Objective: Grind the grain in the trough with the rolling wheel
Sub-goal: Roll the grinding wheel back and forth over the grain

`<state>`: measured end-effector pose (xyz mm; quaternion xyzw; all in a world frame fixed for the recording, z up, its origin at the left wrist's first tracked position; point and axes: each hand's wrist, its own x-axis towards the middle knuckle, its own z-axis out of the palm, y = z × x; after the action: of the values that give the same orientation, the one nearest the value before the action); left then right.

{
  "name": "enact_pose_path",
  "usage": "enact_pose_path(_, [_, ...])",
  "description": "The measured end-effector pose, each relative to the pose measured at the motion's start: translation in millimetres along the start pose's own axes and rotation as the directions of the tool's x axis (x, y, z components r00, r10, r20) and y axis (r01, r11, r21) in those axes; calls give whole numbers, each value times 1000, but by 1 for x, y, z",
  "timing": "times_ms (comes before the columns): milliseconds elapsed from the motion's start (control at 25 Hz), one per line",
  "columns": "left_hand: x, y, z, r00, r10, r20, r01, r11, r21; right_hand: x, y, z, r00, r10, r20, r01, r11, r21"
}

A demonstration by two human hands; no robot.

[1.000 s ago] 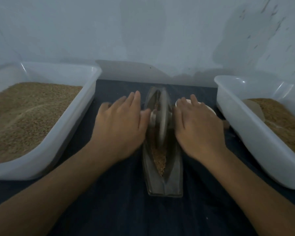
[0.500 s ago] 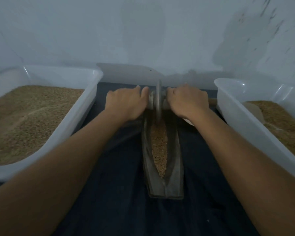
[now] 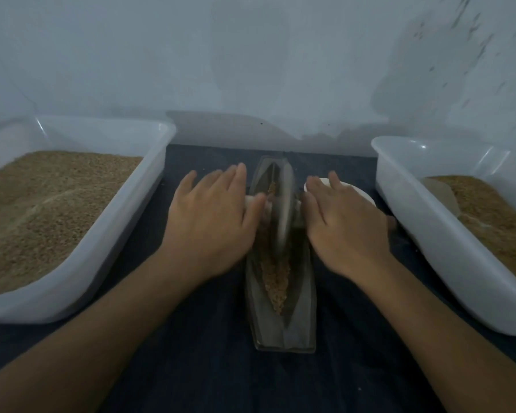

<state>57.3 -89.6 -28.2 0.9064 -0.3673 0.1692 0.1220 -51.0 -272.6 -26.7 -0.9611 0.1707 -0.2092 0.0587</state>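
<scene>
Grinding stroke under way: left hand (image 3: 209, 222) and right hand (image 3: 344, 225), fingers straight and flat, are pressing the axle of the wheel (image 3: 282, 216) standing mid-trough (image 3: 283, 329); grain (image 3: 276, 281) is lying along the channel; next, seemingly, an even roll toward the near end.

1 head view, close, facing forward-down over trough (image 3: 280, 308), toward wall.
</scene>
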Motion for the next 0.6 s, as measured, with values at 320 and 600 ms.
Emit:
enact_pose_path(320, [39,-5,10,989,-111,92,107,993,49,50,-5,8,999,35,38,-30,994,-107])
enact_pose_path(600, [-69,-6,-10,995,91,-51,-91,996,3,-43,-10,-7,981,-121,-154,110,991,-74])
